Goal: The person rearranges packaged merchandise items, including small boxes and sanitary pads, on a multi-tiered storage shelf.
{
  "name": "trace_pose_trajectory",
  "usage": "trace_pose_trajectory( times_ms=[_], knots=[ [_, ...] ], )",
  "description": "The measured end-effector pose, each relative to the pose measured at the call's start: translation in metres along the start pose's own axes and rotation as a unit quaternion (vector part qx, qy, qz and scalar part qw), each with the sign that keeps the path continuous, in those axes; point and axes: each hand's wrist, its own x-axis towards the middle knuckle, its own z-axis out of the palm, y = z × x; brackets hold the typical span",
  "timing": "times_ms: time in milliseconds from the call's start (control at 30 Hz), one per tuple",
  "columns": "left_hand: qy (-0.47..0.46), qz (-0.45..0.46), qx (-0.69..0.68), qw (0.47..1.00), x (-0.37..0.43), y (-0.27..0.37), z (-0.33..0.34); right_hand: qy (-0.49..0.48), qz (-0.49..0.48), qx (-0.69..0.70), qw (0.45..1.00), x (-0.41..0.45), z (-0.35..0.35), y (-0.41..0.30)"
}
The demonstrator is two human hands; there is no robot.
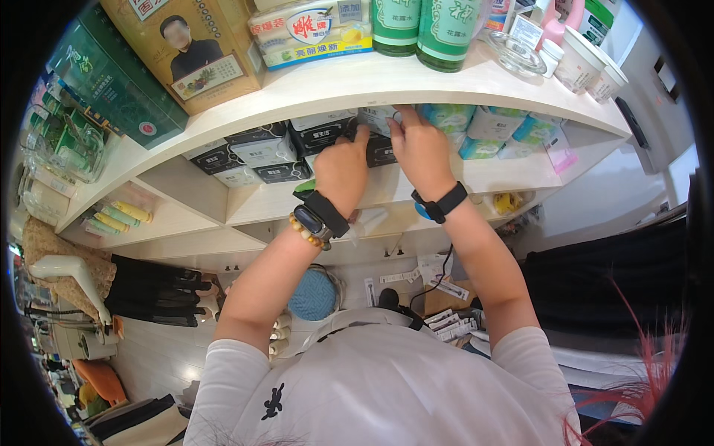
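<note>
Inside the shelf compartment, a small white pack [378, 118] sits in the upper row between my two hands. My right hand [423, 153] has its thumb and forefinger at the pack's right side. On the other side, my left hand [341, 170] points a forefinger at the pack's left edge; its other fingertips are lost against the dark packs. Black packs [321, 138] and white packs [265, 151] are stacked to the left of my hands. Below the white pack is another black pack [382, 153]. Blue-green packs [449, 120] stand right of my right hand.
The curved shelf top [329, 83] overhangs the compartment. It carries soap bars [312, 33], green bottles [446, 39], a gold box [195, 61] and a glass lid [516, 53]. Below are a blue woven stool [313, 294] and loose boxes [454, 323]. A mannequin [72, 273] stands left.
</note>
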Motion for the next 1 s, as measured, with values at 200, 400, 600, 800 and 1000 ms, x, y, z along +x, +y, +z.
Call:
trace_pose_trajectory(
  times_ms=[200, 400, 600, 800, 1000],
  knots=[
    [-0.004, -0.006, -0.035, 0.999, -0.004, -0.004, 0.002, -0.002, -0.001, 0.003, 1.0, -0.001, 0.016, 0.002],
    [-0.015, -0.019, -0.035, 0.999, -0.005, -0.001, 0.001, -0.012, 0.006, -0.02, 1.0, 0.005, 0.024, 0.003],
    [-0.033, -0.024, -0.042, 0.998, -0.004, -0.003, -0.002, 0.028, -0.015, 0.005, 0.999, 0.005, 0.027, 0.013],
    [-0.042, -0.033, -0.05, 0.997, -0.003, -0.002, -0.004, 0.007, -0.004, 0.025, 1.0, 0.006, 0.016, 0.026],
    [-0.019, -0.011, -0.115, 0.993, -0.003, -0.012, -0.006, -0.049, 0.021, 0.062, 0.997, 0.007, 0.001, 0.036]
  ],
)
